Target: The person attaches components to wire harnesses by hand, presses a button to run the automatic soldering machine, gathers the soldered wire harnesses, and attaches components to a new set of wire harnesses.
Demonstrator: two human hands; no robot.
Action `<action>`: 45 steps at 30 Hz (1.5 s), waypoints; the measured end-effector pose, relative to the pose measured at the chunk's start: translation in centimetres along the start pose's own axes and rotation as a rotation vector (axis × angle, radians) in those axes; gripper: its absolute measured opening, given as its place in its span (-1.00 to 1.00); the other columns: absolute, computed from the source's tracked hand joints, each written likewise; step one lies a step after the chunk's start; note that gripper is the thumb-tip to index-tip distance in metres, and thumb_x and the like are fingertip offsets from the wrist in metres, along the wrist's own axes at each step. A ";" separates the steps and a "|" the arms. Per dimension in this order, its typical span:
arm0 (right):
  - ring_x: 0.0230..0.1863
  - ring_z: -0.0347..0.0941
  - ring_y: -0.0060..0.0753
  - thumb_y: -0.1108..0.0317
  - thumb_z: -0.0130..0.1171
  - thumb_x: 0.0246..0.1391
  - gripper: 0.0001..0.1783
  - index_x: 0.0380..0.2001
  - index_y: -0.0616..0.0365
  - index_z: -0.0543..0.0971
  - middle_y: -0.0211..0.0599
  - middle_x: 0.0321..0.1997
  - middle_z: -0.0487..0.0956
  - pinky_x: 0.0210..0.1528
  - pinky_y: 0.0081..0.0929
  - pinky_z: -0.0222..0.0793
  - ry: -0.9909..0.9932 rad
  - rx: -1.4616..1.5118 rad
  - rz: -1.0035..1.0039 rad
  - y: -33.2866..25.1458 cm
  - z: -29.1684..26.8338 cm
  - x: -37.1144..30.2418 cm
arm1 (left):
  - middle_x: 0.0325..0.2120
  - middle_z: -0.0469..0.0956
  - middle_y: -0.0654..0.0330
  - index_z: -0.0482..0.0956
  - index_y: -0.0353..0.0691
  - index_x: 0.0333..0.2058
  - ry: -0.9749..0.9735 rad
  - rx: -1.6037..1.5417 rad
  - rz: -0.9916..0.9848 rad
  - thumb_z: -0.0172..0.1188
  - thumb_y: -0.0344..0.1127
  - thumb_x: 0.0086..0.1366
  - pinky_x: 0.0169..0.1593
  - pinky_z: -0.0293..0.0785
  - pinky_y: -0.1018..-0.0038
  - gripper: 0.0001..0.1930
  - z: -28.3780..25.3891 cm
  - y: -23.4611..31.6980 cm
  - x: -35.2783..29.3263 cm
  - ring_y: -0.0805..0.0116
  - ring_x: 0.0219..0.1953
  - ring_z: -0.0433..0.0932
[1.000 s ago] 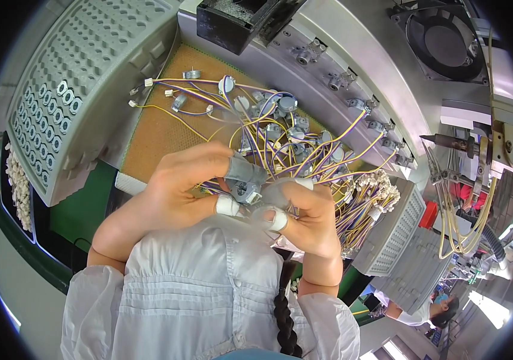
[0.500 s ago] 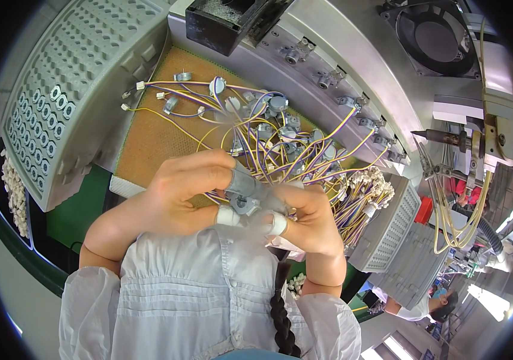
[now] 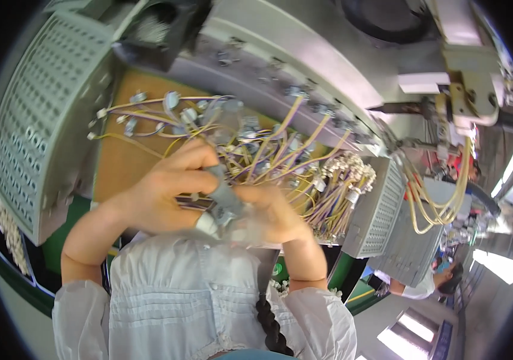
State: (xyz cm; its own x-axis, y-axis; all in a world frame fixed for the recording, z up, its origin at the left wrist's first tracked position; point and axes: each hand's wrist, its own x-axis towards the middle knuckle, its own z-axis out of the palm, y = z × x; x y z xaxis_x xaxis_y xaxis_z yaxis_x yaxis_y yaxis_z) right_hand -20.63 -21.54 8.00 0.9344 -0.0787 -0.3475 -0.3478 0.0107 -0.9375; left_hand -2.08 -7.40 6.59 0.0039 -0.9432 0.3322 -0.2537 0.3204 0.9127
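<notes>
In front of my chest, my left hand (image 3: 157, 189) pinches a small grey metal motor (image 3: 225, 201) between its fingers and a thumb wrapped in white. My right hand (image 3: 277, 216) is curled closed against the other side of the motor. Its thumb and fingertips are smeared by motion, so what they grip is hidden. Beyond the hands, several similar small motors (image 3: 172, 99) with yellow and purple wires lie tangled on a brown mat (image 3: 125, 141). White connectors (image 3: 101, 113) tip some of the wires.
A grey perforated tray (image 3: 46, 90) holding small metal parts stands at the left. At right are a bundle of white connectors (image 3: 352, 171), another perforated tray (image 3: 382, 210) and a soldering iron (image 3: 400, 108). A metal rail with clamps (image 3: 295, 93) runs behind. A co-worker (image 3: 424, 285) appears far right.
The whole view has shifted, and the scene sits further left. Both hands remain together at the motor, which is tilted more upright. My right fingers have become more blurred.
</notes>
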 end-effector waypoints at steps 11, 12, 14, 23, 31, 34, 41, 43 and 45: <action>-0.58 0.38 -0.48 -0.04 0.02 0.17 -0.50 -0.16 0.24 0.45 -0.35 -0.50 0.46 -0.56 -0.52 0.34 1.033 0.680 -0.273 3.6 -8.5 -3.5 | -0.06 0.40 0.12 0.31 -0.38 0.07 0.484 0.089 -0.350 0.31 -0.43 0.04 0.04 0.28 0.45 -0.40 -0.8 -1.9 -6.9 0.36 -0.07 0.38; -0.60 0.35 -0.50 -0.06 0.00 0.18 -0.52 -0.18 0.20 0.46 -0.37 -0.52 0.43 -0.58 -0.53 0.29 1.052 0.651 -0.277 3.7 -8.7 -3.1 | -0.06 0.40 0.13 0.31 -0.39 0.07 0.551 0.113 -0.346 0.30 -0.45 0.06 0.04 0.27 0.46 -0.42 -1.3 -1.6 -7.7 0.36 -0.07 0.38; -0.59 0.35 -0.49 -0.05 -0.02 0.20 -0.54 -0.20 0.18 0.46 -0.38 -0.52 0.44 -0.57 -0.53 0.29 1.125 0.630 -0.324 4.0 -8.8 -2.3 | -0.06 0.41 0.13 0.31 -0.41 0.08 0.692 0.144 -0.371 0.26 -0.47 0.10 0.07 0.26 0.46 -0.45 -2.8 -0.9 -9.5 0.36 -0.04 0.38; -0.59 0.42 -0.52 -0.03 0.02 0.18 -0.56 -0.24 0.17 0.51 -0.32 -0.50 0.53 -0.65 -0.61 0.23 1.386 0.043 0.235 0.9 -9.8 -6.4 | 0.08 0.43 0.09 0.35 -0.31 0.15 0.767 1.214 -0.548 0.14 -0.46 0.21 0.17 0.26 0.40 -0.51 -24.3 -2.0 -24.7 0.31 0.07 0.42; -0.29 0.57 -0.16 0.15 0.23 -0.02 -0.71 -0.29 0.10 0.57 -0.13 -0.25 0.60 -0.34 -0.29 0.49 0.254 -0.969 -0.170 1.6 4.5 2.4 | 0.19 0.29 0.03 0.32 -0.22 0.16 0.285 1.722 -1.186 -0.14 -0.25 0.31 0.30 0.08 0.23 -0.55 -29.7 0.1 -38.2 0.03 0.25 0.20; -0.31 0.53 -0.37 0.32 0.12 -0.11 -0.72 -0.25 0.11 0.51 -0.18 -0.25 0.53 -0.56 -0.50 0.45 0.067 -1.338 -0.566 2.5 10.6 8.3 | 0.21 0.28 0.12 0.35 -0.13 0.15 0.335 1.688 -1.332 -0.15 -0.30 0.29 0.28 0.12 0.22 -0.56 -29.0 -0.2 -37.7 -0.02 0.27 0.16; -0.47 0.53 -0.38 0.48 0.19 -0.09 -0.71 -0.21 0.23 0.52 -0.19 -0.23 0.58 -0.59 -0.59 0.43 0.147 -1.032 -0.427 -0.9 7.1 8.3 | 0.09 0.41 0.13 0.42 -0.08 0.09 0.681 1.490 -1.251 0.01 -0.26 0.24 0.16 0.26 0.27 -0.59 -28.6 0.5 -35.6 0.04 0.13 0.33; -0.52 0.54 -0.37 0.55 0.17 -0.03 -0.70 -0.15 0.28 0.50 -0.14 -0.26 0.59 -0.59 -0.59 0.46 0.299 0.019 -0.042 -1.9 4.5 6.3 | -0.01 0.51 0.07 0.44 -0.08 0.07 0.997 1.163 -1.192 0.12 -0.19 0.21 0.08 0.34 0.33 -0.57 -27.5 1.6 -32.8 0.13 0.00 0.49; -0.48 0.53 -0.45 0.51 0.12 -0.01 -0.72 -0.16 0.27 0.51 -0.25 -0.38 0.58 -0.71 -0.74 0.36 0.455 0.368 -0.083 -2.2 2.8 5.8 | -0.11 0.56 0.07 0.41 -0.21 0.10 0.993 1.225 -1.049 0.21 -0.23 0.15 -0.03 0.40 0.45 -0.49 -24.4 2.9 -28.6 0.32 -0.12 0.54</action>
State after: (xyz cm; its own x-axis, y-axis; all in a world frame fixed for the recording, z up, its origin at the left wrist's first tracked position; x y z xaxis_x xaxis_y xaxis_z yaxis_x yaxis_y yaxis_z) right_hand -14.26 -19.23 7.99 0.8019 -0.5126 -0.3069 -0.1496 0.3250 -0.9338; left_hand 20.69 22.62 5.54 0.9583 -0.1604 0.2364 -0.2306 -0.9228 0.3086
